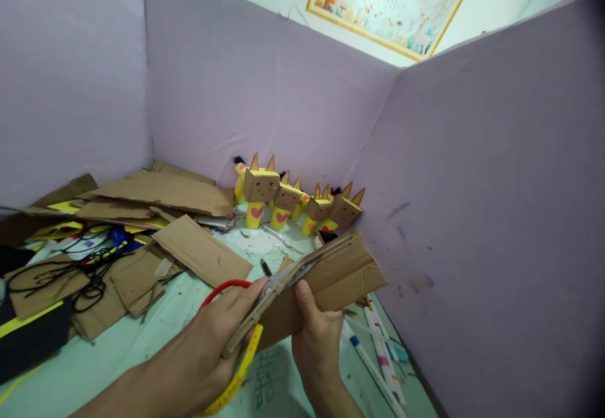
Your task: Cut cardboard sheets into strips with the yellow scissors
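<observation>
My left hand [220, 333] is closed around what look like scissors, with a red handle [222, 287] above it and a yellow handle [243, 371] below. A grey, shiny strip, apparently the blade, runs along the upper edge of a folded piece of corrugated cardboard [347, 273]. This cardboard is gripped by my right hand [319, 336], its thumb on the near face and its fingers hidden. Both hands are above the table, close together. Behind the cardboard, a dark pen tip [265, 268] shows on the table.
Several yellow horned figures with cardboard heads [261, 188] stand at the back. Flat cardboard pieces [165, 191] are piled left, beside tangled black cord [94, 267]. White markers [378, 355] lie right on the green table [184, 317]. Lilac partitions [265, 84] surround it.
</observation>
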Demonstrator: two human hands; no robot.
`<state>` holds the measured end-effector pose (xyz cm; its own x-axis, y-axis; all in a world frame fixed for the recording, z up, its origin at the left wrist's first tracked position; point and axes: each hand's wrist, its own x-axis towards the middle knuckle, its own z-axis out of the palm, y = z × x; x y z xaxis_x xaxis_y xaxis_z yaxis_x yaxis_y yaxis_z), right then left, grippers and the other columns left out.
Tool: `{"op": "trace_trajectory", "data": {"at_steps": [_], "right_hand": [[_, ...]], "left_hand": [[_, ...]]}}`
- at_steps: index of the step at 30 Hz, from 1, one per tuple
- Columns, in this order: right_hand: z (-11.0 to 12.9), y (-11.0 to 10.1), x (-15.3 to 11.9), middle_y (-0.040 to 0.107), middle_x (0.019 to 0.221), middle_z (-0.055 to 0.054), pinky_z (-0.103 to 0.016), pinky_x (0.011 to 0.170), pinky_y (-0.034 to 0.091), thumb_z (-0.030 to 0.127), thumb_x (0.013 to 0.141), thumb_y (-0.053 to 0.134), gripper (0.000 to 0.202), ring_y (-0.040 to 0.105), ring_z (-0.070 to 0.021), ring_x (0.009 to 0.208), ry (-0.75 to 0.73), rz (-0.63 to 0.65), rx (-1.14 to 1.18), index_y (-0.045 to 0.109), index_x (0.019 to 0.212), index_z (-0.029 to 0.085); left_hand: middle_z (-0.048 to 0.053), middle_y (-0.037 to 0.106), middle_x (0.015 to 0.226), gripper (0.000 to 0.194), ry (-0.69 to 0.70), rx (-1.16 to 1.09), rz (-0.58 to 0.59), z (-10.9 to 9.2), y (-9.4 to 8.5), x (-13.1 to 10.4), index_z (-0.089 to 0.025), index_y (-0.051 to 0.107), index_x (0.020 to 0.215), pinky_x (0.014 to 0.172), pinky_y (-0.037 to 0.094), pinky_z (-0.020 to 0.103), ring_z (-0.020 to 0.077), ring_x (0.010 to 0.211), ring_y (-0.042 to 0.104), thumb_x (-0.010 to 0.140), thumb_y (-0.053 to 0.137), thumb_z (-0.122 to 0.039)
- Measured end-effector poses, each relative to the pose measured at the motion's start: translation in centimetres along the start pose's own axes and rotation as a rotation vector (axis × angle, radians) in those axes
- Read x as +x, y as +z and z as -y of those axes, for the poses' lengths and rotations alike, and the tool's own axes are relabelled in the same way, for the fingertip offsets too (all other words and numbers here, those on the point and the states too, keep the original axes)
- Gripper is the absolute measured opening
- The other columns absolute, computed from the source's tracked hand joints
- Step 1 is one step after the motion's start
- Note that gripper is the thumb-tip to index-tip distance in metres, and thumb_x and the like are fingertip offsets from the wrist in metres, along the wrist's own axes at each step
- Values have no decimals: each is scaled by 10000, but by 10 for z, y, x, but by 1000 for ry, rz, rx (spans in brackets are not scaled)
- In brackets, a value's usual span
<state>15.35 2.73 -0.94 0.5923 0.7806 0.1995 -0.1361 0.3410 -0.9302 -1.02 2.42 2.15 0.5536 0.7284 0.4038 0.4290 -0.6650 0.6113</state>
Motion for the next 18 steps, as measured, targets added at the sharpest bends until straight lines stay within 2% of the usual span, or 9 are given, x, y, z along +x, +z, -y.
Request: {"op": "trace_trajectory", "data": {"at_steps": [4, 7, 11, 15, 18], "right_hand": [[-7, 1, 0, 655, 1108, -100, -409, 888, 460, 364, 682, 695, 654, 605, -262, 996, 40, 20, 74, 489, 1262, 144], [-8, 1, 0, 660, 1099, -97, -406, 890, 463, 343, 673, 701, 652, 597, -266, 1017, 42, 18, 103, 489, 1259, 149], [-5, 0, 1, 665, 1082, -98, -412, 882, 468, 336, 658, 719, 644, 610, -263, 985, 57, 51, 122, 502, 1233, 144], [-3, -1, 3, 681, 1045, -84, -410, 875, 473, 314, 630, 740, 672, 626, -256, 953, 55, 78, 156, 495, 1237, 163], [-4, -1, 3, 694, 1014, -85, -411, 865, 481, 301, 625, 741, 621, 624, -265, 963, 60, 79, 148, 539, 1193, 156]], "left_hand": [[105, 533, 1214, 508, -75, -53, -15, -2, 11, 1, -230, 367, 1338, 942, 442, 354, 216, 1097, 512, 834, 405, -173], [89, 547, 1192, 520, -30, -60, -28, 3, 11, 2, -239, 385, 1324, 928, 444, 340, 210, 1085, 513, 813, 414, -148], [92, 555, 1143, 571, 49, 36, -41, 19, 11, 0, -238, 317, 1365, 928, 439, 346, 214, 1065, 519, 812, 390, -117], [85, 587, 1055, 612, 139, 157, 9, 31, 11, -2, -266, 214, 1399, 831, 487, 337, 214, 929, 577, 821, 361, -129], [87, 609, 1029, 665, 160, 262, 1, 33, 11, -3, -272, 133, 1413, 728, 511, 325, 229, 881, 608, 808, 378, -144]]}}
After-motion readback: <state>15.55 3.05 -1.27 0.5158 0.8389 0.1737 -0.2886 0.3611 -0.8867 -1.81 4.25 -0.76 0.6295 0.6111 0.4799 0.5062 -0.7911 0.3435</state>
